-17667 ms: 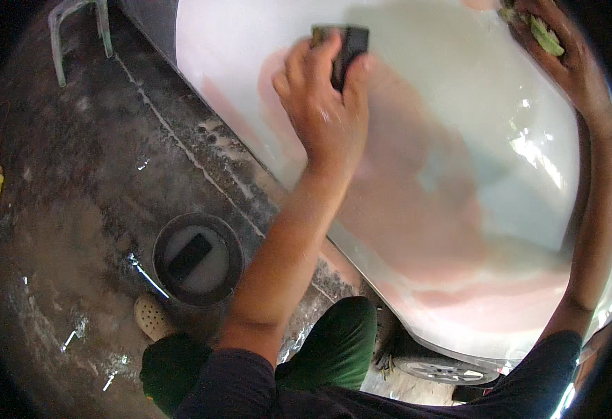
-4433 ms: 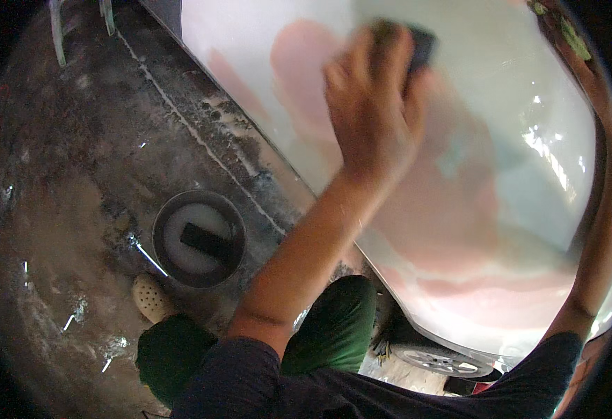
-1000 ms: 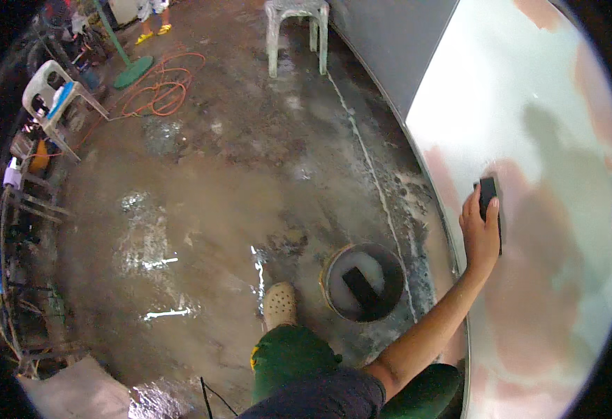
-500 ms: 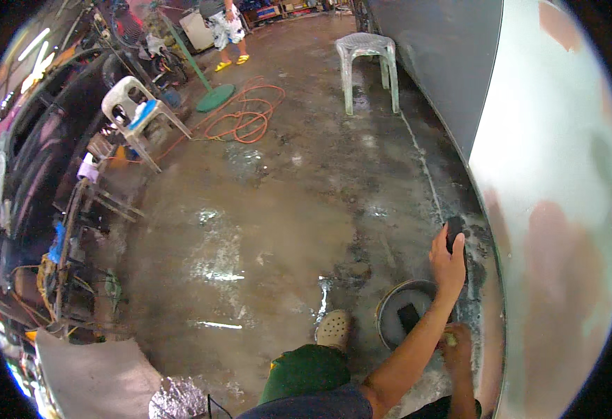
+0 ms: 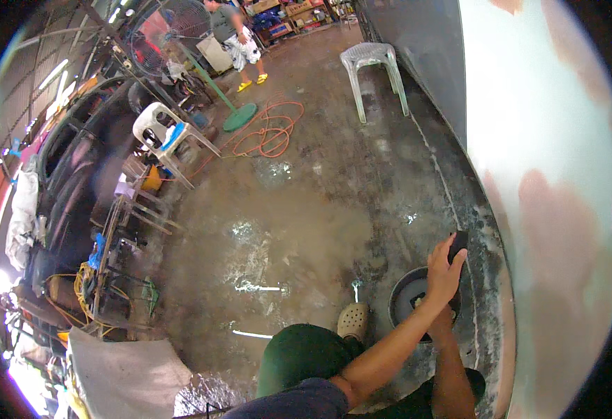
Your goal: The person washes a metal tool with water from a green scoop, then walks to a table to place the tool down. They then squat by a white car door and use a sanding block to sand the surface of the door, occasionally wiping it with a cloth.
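My left hand (image 5: pixel 443 274) is closed round a small black block (image 5: pixel 459 242), held up just beyond the bucket, close to the pale panel. Under my left forearm, my right hand (image 5: pixel 443 320) reaches down into a round dark bucket (image 5: pixel 392 299) of greyish liquid. Its fingers are mostly hidden by the left arm and the bucket, so their grip does not show. Beside them in the bucket is a dark object (image 5: pixel 416 299), only partly visible. The tall panel (image 5: pixel 564 279) at my right is whitish with brownish-pink patches.
A plastic stool (image 5: pixel 369 59) stands ahead by the grey panel section (image 5: pixel 425 56). On the left are a white chair (image 5: pixel 154 119), an orange hose (image 5: pixel 278 143), a green-based fan (image 5: pixel 239 117) and a dark car body (image 5: pixel 86 167). A person (image 5: pixel 239 49) stands far back. The concrete floor (image 5: pixel 306 223) is wet.
My right hand has moved from the bucket's near side into the bucket. The left hand still grips the black block. The view has shifted, so the room appears farther right.
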The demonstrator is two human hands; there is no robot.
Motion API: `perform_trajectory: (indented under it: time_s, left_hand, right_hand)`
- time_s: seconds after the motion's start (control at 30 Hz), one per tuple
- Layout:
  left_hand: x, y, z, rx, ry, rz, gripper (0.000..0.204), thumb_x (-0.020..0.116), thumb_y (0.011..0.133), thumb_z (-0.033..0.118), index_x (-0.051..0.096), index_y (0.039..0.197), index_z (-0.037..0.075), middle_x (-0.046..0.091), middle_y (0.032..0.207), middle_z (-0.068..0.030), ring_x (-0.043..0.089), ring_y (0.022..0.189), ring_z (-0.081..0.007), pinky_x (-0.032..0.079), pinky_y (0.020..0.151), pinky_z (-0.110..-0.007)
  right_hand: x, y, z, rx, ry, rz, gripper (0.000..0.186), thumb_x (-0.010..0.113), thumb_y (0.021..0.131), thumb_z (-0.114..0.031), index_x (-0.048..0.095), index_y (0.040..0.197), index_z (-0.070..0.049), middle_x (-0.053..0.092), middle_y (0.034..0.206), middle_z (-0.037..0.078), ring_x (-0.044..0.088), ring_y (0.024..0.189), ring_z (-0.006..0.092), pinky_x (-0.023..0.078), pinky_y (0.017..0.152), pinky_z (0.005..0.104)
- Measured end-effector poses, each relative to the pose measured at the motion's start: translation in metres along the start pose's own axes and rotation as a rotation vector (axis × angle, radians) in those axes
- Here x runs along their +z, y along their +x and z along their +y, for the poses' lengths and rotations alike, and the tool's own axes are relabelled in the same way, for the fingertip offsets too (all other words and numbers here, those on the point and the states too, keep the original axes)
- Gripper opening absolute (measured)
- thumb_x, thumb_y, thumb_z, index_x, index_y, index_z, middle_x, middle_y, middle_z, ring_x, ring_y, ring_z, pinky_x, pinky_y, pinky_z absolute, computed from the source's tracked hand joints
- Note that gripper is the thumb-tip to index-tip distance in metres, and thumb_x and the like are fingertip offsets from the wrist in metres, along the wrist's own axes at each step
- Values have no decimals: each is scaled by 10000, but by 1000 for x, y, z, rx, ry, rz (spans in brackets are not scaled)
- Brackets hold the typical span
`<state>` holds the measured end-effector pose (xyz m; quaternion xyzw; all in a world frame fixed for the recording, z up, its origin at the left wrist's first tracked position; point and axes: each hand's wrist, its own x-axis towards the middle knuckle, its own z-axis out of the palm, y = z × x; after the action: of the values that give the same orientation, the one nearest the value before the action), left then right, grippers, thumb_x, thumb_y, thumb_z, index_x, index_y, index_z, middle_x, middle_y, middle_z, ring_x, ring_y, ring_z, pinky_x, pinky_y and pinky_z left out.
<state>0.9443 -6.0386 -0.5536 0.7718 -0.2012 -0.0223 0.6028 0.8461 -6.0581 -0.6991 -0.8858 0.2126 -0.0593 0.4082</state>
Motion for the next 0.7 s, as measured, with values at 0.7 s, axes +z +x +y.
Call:
perform_trajectory:
  time_s: [0.7]
  left_hand:
    - [-22,-45,-13,-59,98,-82,526,602,960,369,545,1356,29,572,1338,-192,505,1251,-366,359,1084,-419]
  right_hand:
    - [63,9,56,92,88,-304,682,712,866,-324,431,1429,-60,455,1462,169,438,1338,338,358,1090,425]
